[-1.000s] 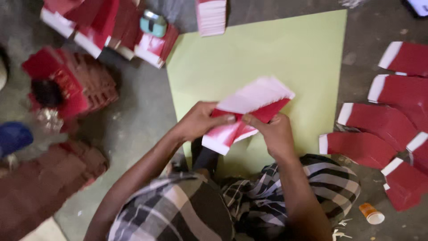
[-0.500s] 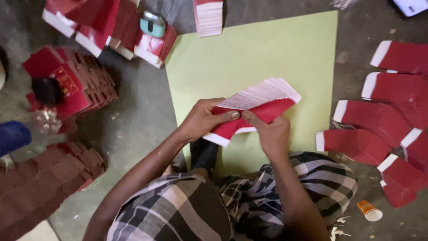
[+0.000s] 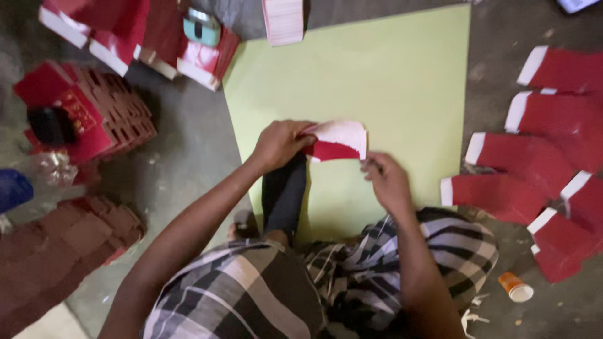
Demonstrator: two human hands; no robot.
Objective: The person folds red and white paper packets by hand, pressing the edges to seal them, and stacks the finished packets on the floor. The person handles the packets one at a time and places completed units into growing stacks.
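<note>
We are sitting on the floor over a pale green sheet point(image 3: 389, 75), and our left hand point(image 3: 279, 143) is pinching the left end of a stack of red and white paper pieces point(image 3: 336, 141), fingers closed tight on it. The stack is lying near the centre of the green sheet, just at 12 o'clock from our knees.

A moment ago both hands were gripping this stack and it was fanned out long and tilted; now it is looking shorter and squared up, and our right hand point(image 3: 386, 182) is coming off it. That hand is sitting just at 4 o'clock from the stack, fingers curled narrow; we cannot tell whether anything is pinched in them. We judge that the stack is now resting in one hand only.

At 3 o'clock, red folded pieces with white edges point(image 3: 521, 188) are lying overlapped in a row on the grey floor. At 10 o'clock, a pile of red cartons point(image 3: 94, 119) is standing, and at 11 o'clock more red and white packets point(image 3: 138, 37) are lying with a small teal object point(image 3: 202, 25) on top. An orange cup point(image 3: 515, 287) is lying at 5 o'clock.
</note>
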